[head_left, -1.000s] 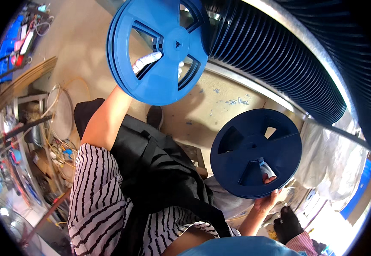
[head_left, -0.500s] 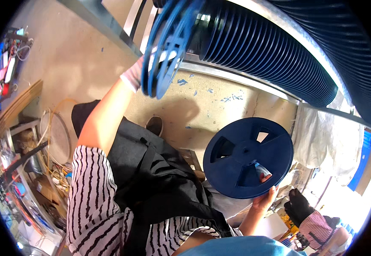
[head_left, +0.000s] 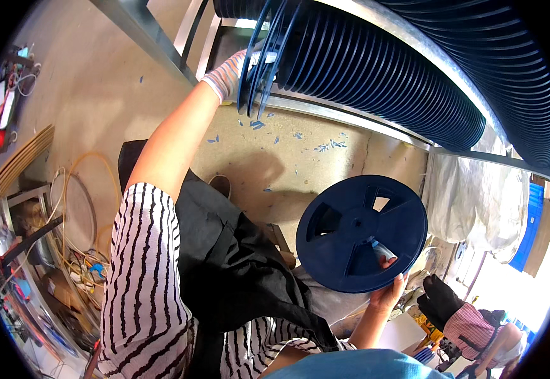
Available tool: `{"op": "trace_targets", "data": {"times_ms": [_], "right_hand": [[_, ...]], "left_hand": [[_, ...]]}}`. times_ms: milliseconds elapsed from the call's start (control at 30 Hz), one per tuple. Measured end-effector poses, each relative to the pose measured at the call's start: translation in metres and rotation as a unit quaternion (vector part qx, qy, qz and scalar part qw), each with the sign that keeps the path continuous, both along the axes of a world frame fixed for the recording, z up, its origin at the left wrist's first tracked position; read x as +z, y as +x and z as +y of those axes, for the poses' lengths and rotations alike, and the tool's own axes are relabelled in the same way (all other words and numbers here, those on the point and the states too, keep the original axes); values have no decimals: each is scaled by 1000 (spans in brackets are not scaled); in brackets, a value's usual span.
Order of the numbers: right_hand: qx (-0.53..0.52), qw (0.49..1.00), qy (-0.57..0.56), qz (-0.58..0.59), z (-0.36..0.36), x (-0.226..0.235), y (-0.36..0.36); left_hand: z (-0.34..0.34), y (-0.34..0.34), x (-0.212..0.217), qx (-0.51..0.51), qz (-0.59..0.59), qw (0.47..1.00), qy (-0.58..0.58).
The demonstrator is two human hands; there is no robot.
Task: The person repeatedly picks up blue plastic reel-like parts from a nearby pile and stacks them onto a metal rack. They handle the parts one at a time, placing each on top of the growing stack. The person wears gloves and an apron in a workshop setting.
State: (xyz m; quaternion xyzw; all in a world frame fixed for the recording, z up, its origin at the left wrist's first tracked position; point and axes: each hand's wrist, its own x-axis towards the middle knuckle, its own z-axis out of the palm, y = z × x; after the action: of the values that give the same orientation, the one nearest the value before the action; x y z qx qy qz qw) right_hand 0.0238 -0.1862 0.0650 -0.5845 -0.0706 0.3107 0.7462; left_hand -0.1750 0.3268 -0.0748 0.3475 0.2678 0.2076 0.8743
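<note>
Left hand [head_left: 235, 68], in a striped, white-fingered glove, reaches up to the rack and holds a small set of blue reel discs [head_left: 270, 88] edge-on. Its fingers go in among the discs and the tips are hidden, so how tightly they close cannot be told; gripping near the middle, rather than at the thin rims, probably keeps the set balanced. The discs stand just beside the left end of a long row of dark blue reels [head_left: 382, 82], turned nearly the same way, seemingly so their faces line up with the row. Below runs a metal rail [head_left: 363, 125], with blue scraps [head_left: 332, 146] scattered on the floor beyond it.

Farther right, well apart from the rack and below it, a dark blue three-window reel [head_left: 388, 221] hangs tilted, face toward the wearer. The right hand [head_left: 385, 298] holds it at the lower edge: fingers show through the bottom window, thumb at the rim, a pinch that likely lets one hand carry the broad disc. Translucent plastic bags [head_left: 458, 202] hang at the far right, under the rack, with a co-worker's checked sleeve [head_left: 467, 325] lower down.
</note>
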Motion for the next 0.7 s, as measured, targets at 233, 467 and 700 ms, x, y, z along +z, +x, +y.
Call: {"op": "trace_targets", "data": {"times_ms": [233, 467, 700], "right_hand": [[-17, 1000, -8, 1, -12, -2, 5], [-18, 1000, -13, -1, -11, -1, 4], [-21, 1000, -14, -3, -5, 1, 1]], "left_hand": [[0, -22, -7, -16, 10, 994, 110], [8, -28, 6, -39, 12, 980, 197], [-4, -1, 4, 4, 38, 999, 20]]}}
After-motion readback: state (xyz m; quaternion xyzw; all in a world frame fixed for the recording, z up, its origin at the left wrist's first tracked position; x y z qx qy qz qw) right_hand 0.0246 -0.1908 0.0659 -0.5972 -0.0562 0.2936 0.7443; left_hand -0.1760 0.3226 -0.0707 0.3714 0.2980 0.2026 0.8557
